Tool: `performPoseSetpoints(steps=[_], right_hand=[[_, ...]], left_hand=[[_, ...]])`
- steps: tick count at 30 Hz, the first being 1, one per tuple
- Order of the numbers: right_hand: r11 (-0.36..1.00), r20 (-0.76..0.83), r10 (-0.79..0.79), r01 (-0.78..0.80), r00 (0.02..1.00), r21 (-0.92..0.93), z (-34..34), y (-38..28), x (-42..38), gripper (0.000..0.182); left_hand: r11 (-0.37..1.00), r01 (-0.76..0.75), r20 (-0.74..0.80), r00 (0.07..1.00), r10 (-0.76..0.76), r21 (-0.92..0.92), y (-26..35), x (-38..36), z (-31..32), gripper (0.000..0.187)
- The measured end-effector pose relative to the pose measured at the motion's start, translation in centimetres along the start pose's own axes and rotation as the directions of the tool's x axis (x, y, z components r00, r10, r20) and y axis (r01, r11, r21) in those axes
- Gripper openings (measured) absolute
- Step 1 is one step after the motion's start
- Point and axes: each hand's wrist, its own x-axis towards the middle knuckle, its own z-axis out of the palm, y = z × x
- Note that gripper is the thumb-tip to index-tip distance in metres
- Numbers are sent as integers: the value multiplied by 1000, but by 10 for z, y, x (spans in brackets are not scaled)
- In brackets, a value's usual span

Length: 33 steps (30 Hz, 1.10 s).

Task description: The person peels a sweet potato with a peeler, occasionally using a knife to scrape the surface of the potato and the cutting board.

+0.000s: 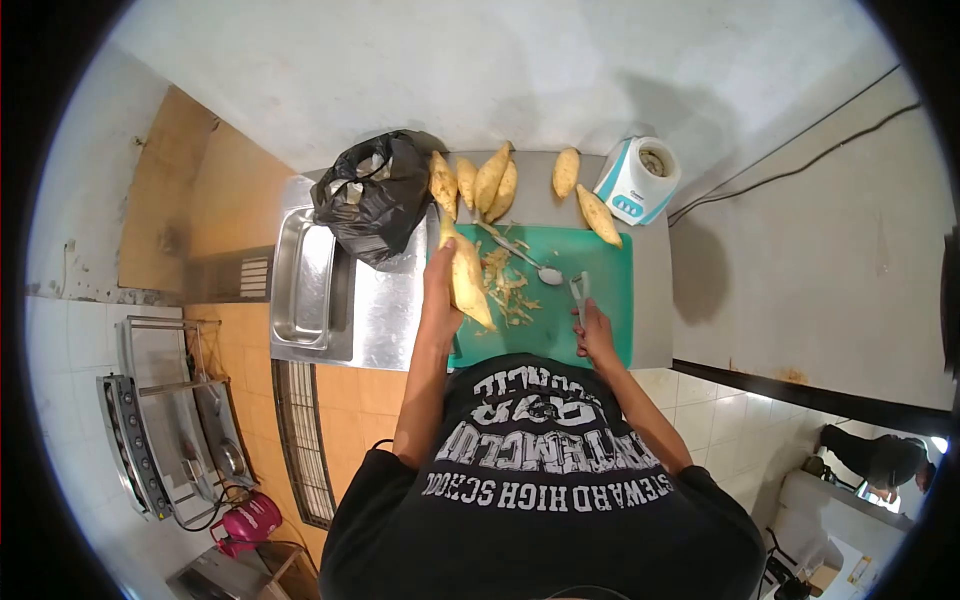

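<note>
Over the board's (612, 275) left edge, a tuber (468, 285) is held by the left fingers (446, 254), which could be nicked if the peeler (580, 288) gripped by the right fingers (593, 318) slips.

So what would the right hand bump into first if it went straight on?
The right hand leads with its peeler, so probably the farther yellow piece left of the blender, beyond the green board. It seems to miss the spoon, but height is hard to tell.
</note>
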Motion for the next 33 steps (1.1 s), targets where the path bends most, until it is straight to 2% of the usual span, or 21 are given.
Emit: performPoseSetpoints(steps=[1,3,4,6,7,8,9,10,12,15,16,19,21,22,24,25,26,27,28,30,33], right_hand=[[1000,5,3,-3,1000,-3,2,-2,1,53],[986,265,-83,40,961,164,3,-12,1,60],[985,264,-85,41,961,166,6,-19,1,60],[936,506,-91,-100,858,337,14,-33,-3,64],[935,506,-94,-98,857,340,22,-47,-14,64],[955,525,-152,-12,837,296,32,-65,-28,62],[965,548,-208,77,810,252,38,-75,-34,63],[965,551,-211,80,807,251,40,-77,-32,63],[937,686,-243,-17,686,349,44,-82,-29,56],[928,746,-222,-99,627,360,49,-92,-27,53],[928,746,-224,-97,627,360,50,-94,-26,53],[926,763,-232,-103,603,363,56,-99,-26,52],[940,740,-213,-72,639,333,59,-103,-30,51],[941,741,-215,-68,636,331,60,-100,-24,51],[889,660,-388,73,643,452,65,-88,-5,54],[889,659,-391,77,642,452,74,-85,-6,54],[820,473,-570,498,672,281,90,-80,-7,58],[608,311,-755,794,578,-1,98,-79,-6,62],[604,310,-758,797,574,1,99,-77,-5,62],[734,342,-647,678,682,36,100,-75,-5,68],[757,317,-631,651,708,54,96,-77,-11,67]], left_hand=[[998,23,44,999,-25,51,-3,-2,0,44],[997,68,62,996,-70,36,-5,-3,3,43],[993,114,83,990,-116,26,-4,-4,7,42],[985,170,73,983,-168,-16,-5,-4,10,40],[984,179,119,976,-181,20,-8,0,7,47],[981,186,163,968,-193,56,-10,2,5,53],[989,118,140,982,-129,84,-7,0,11,49],[990,113,141,982,-124,84,-5,-2,16,49],[964,-37,214,977,-21,264,1,-6,24,37],[952,-83,312,950,-14,294,11,-17,30,45],[936,-141,376,926,9,323,12,-19,31,46],[960,-114,405,914,1,255,14,-20,28,58],[968,-105,411,912,2,227,15,-22,25,65],[969,-48,442,895,-67,243,15,-21,18,66],[965,7,472,872,-134,261,7,-23,12,68],[968,69,465,867,-178,242,-2,-28,12,67],[966,133,457,861,-225,224,-7,-32,12,67],[961,129,461,857,-232,244,-9,-36,13,59],[961,125,463,856,-230,246,-9,-36,16,59],[950,37,525,826,-204,310,-9,-38,21,58],[926,13,484,850,-208,377,-2,-40,27,56]])
